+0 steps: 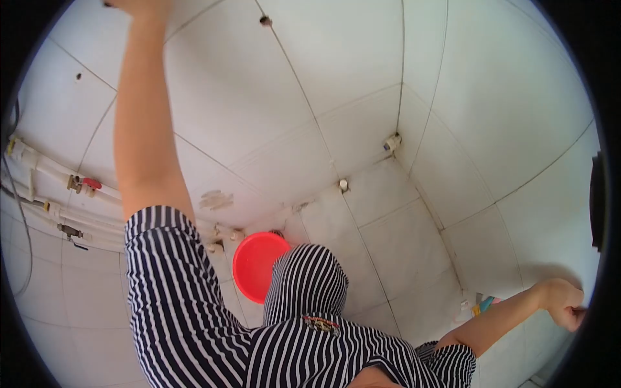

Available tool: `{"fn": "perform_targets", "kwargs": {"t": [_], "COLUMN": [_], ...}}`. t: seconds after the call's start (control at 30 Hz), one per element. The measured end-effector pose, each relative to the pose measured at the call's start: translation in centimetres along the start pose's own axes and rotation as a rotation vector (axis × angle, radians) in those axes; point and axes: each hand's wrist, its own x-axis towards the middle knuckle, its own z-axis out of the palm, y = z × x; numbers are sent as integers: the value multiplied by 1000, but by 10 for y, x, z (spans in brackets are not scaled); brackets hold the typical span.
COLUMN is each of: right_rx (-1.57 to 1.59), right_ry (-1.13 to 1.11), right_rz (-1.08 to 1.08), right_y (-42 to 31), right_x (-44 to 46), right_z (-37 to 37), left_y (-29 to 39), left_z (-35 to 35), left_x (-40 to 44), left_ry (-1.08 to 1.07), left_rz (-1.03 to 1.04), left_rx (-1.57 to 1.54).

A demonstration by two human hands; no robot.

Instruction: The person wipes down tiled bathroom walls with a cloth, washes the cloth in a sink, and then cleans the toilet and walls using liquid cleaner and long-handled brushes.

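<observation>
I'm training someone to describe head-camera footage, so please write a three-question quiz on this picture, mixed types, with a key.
1. What colour is the round basin?
2. True or false: the right hand is inside the basin.
3. Which of these is cut off by the picture's top edge?
a) the left hand
b) the right hand
c) the basin

Key:
1. Red.
2. False; the hand is apart from the basin, far over at the picture's right side.
3. a; only part of the left hand shows, at the end of the outstretched arm.
</observation>
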Motion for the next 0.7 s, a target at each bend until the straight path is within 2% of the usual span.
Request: {"fn": "perform_targets", "kwargs": {"t": [0.13,0.2,0.23,0.27,0.37,0.4,0.43,0.47,0.5,0.53,0.57,0.6,0.67,0.7], "right_rx": [194,97,66,68,40,23,5,-18,37,143,280,416,569,496], "right_ry": [113,107,100,45,-15,-12,-9,-28,-114,-218,-359,-531,-1029,-1340], "right_rz": [-58,-30,-25,-28,-12,-5,2,-4,-12,-4,23,73,163,167], "right_y": [-29,-30,-27,-15,2,5,8,-6,-46,-86,-126,-166,-242,-270], "right_x": [1,2,3,6,4,5,5,4,-3,-12,-24,-41,-77,-95], "right_z": [20,17,15,10,3,-2,-6,-4,-4,-6,-9,-14,-18,-15], "left_y": [66,103,115,127,165,178,193,203,213,222,225,229,242,246], "left_z": [-20,-50,-68,-77,-123,-138,-152,-158,-161,-165,-169,-169,-171,-171], "left_x": [-128,-186,-212,-238,-306,-318,-323,-323,-322,-320,-301,-314,-307,-301], "left_ry": [-158,-255,-352,-332,-580,-730,-834,-826,-1156,-1396,-983,-773,-120,-133], "left_rz": [196,220,150,189,158,107,-57,-69,-962,-1933,-2359,-2616,-2870,-2898], "left_rx": [-142,-252,-380,-426,-631,-680,-800,-823,-1100,-1252,-1571,-1821,-2293,-2302]}}
